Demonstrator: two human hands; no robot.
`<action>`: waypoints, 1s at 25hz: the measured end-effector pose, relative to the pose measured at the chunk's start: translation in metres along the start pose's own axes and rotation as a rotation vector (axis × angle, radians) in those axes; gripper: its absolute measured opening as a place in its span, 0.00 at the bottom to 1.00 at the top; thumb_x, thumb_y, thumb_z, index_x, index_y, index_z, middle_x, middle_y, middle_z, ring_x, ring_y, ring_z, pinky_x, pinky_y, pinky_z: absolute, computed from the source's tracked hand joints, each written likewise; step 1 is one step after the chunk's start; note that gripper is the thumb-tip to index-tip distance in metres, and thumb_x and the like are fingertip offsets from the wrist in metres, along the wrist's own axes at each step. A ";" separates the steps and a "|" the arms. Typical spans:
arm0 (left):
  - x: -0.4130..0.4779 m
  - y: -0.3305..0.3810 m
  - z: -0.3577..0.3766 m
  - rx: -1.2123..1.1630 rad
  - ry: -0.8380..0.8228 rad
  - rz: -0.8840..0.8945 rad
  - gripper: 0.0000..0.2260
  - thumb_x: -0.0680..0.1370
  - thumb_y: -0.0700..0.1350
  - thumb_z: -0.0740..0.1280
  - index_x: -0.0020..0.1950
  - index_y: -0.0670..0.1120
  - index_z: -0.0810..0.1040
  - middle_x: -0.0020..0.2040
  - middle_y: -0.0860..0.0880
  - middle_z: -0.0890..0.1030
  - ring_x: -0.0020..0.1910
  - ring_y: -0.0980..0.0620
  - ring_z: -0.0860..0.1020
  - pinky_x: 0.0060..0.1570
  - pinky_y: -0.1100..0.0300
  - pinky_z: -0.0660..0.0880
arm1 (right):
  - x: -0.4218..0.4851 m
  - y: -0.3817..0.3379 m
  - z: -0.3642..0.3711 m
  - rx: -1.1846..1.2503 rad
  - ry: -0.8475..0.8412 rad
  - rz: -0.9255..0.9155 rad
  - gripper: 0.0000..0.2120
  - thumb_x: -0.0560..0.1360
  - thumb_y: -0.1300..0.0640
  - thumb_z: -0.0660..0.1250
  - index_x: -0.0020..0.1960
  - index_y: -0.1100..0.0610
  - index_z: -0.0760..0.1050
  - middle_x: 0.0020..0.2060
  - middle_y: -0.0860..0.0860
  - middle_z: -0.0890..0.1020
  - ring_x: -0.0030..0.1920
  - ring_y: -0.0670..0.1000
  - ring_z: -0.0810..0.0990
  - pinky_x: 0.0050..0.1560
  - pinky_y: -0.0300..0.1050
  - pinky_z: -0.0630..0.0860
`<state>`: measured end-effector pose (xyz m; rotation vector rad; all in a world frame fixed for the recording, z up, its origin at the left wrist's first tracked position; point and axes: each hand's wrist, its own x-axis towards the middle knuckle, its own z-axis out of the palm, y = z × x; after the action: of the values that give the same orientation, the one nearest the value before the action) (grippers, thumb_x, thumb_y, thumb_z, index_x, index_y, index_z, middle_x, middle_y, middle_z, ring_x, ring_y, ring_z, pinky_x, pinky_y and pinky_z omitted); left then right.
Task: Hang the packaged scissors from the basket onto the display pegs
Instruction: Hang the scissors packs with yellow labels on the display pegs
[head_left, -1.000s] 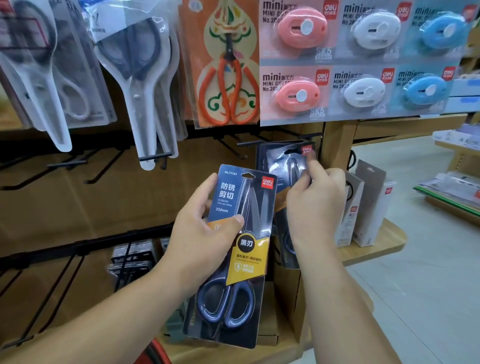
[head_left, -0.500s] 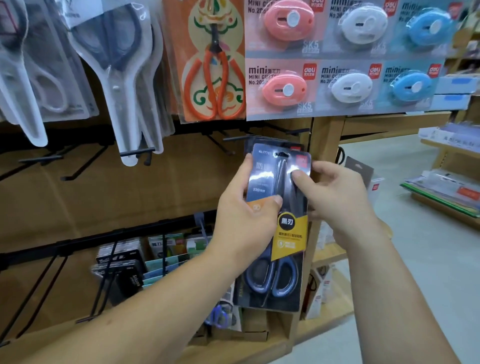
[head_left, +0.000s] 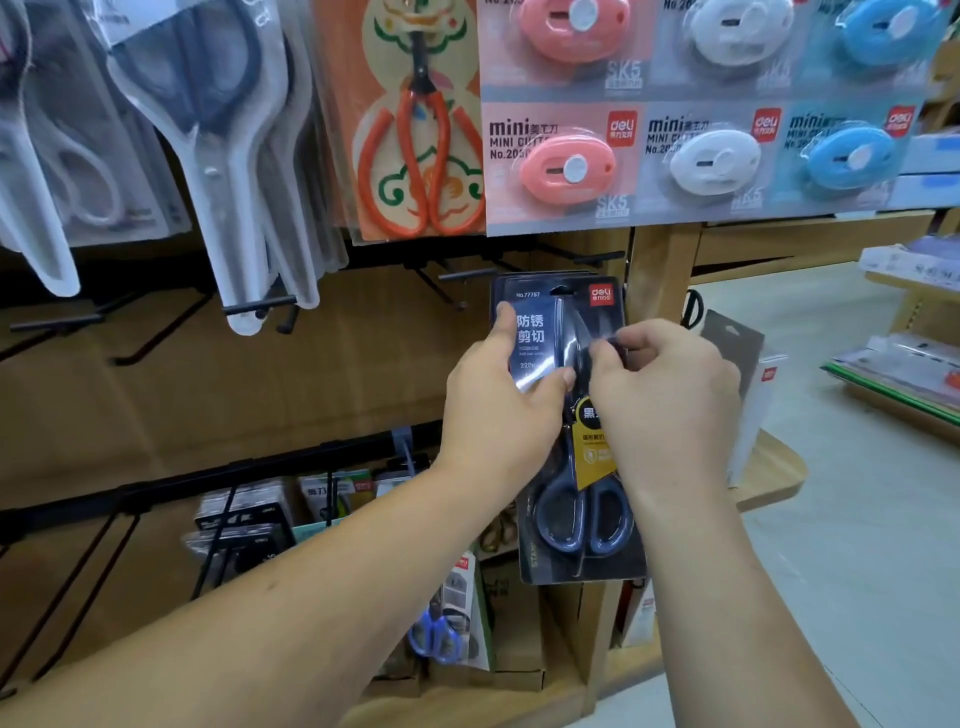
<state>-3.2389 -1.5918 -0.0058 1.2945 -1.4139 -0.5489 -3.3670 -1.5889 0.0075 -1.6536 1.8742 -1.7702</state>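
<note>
Head view: two hands hold one pack of packaged scissors (head_left: 582, 509), directly below and a little right of the orange-handled scissors card (head_left: 421, 156). The pack stands upright with its long axis vertical, blades pointing up and blue-grey handles down. The left hand (head_left: 498, 410) grips its left edge, thumb across the front and forefinger stretched up the side. The right hand (head_left: 670, 405) pinches the pack's upper right part with curled fingers. Behind the pack's top the edges of perhaps two identical packs (head_left: 498, 283) show, though the overlap makes the count unsure. A black peg (head_left: 467, 274) juts out just under the card. Right of the card hang six mini cutters (head_left: 571, 169): two pink, two white, two blue.
</note>
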 end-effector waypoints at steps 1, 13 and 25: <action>0.002 -0.001 -0.001 0.030 0.005 0.010 0.43 0.76 0.54 0.76 0.85 0.52 0.57 0.70 0.51 0.78 0.70 0.52 0.77 0.70 0.49 0.76 | -0.003 -0.003 0.001 -0.022 0.019 -0.019 0.06 0.78 0.50 0.72 0.51 0.50 0.85 0.41 0.47 0.84 0.47 0.53 0.82 0.40 0.44 0.74; -0.029 -0.028 -0.056 0.202 -0.105 -0.057 0.28 0.82 0.43 0.71 0.81 0.55 0.67 0.60 0.54 0.76 0.53 0.56 0.79 0.44 0.71 0.77 | -0.034 0.019 0.049 -0.134 -0.165 -0.143 0.37 0.75 0.42 0.76 0.79 0.43 0.66 0.65 0.50 0.71 0.67 0.53 0.71 0.49 0.48 0.76; -0.062 -0.050 -0.074 0.179 -0.152 -0.155 0.26 0.83 0.42 0.70 0.80 0.53 0.69 0.56 0.57 0.78 0.44 0.57 0.82 0.42 0.73 0.77 | -0.052 0.040 0.064 -0.101 -0.317 -0.068 0.38 0.76 0.50 0.77 0.81 0.39 0.63 0.79 0.48 0.63 0.77 0.54 0.64 0.64 0.58 0.78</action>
<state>-3.1638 -1.5274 -0.0506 1.5422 -1.5228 -0.6474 -3.3267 -1.6047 -0.0737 -1.9207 1.8064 -1.3531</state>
